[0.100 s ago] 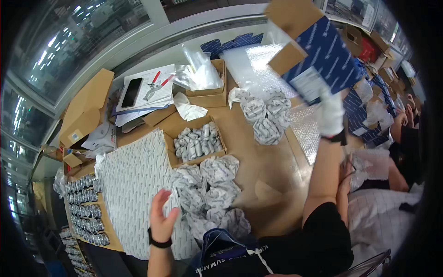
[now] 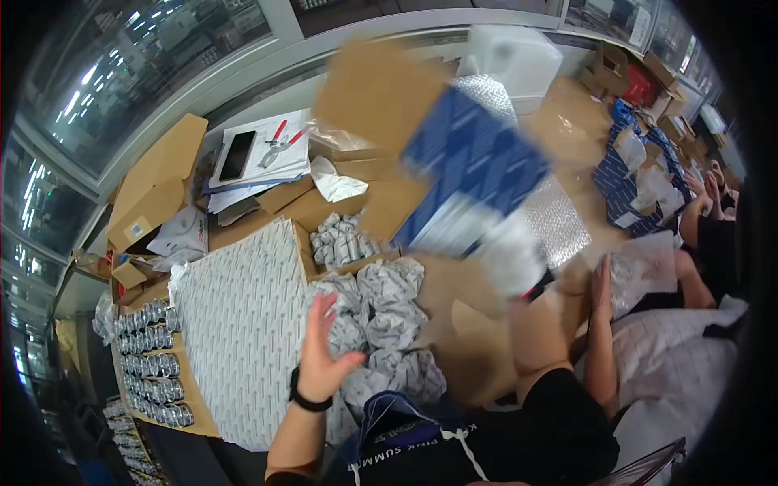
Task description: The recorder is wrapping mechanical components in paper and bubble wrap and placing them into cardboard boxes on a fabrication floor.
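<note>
My right hand (image 2: pixel 512 253), in a white glove, grips a blue and brown cardboard carton (image 2: pixel 478 158) with its flaps out; motion blurs both. The carton hangs over the table and hides part of a small cardboard box (image 2: pixel 305 253) holding short paper-wrapped pieces (image 2: pixel 340 240). Bare and with fingers spread, my left hand (image 2: pixel 326 355) holds nothing. It is beside several crumpled paper-wrapped bundles (image 2: pixel 392 301) and above the edge of a stack of printed white paper sheets (image 2: pixel 239 340).
At the left edge stand rows of shiny metal parts (image 2: pixel 154 364). Behind the paper lie a phone (image 2: pixel 237 155) and red-handled pliers (image 2: pixel 279 150). Bubble wrap (image 2: pixel 559 219) lies right of the carton. At the right, a co-worker's hand (image 2: pixel 601 290) is beside a clear bag (image 2: pixel 640 267).
My right hand has swept the carton left and nearer, over the small box and bundles. My left hand has shifted right and slightly up, still with fingers apart.
</note>
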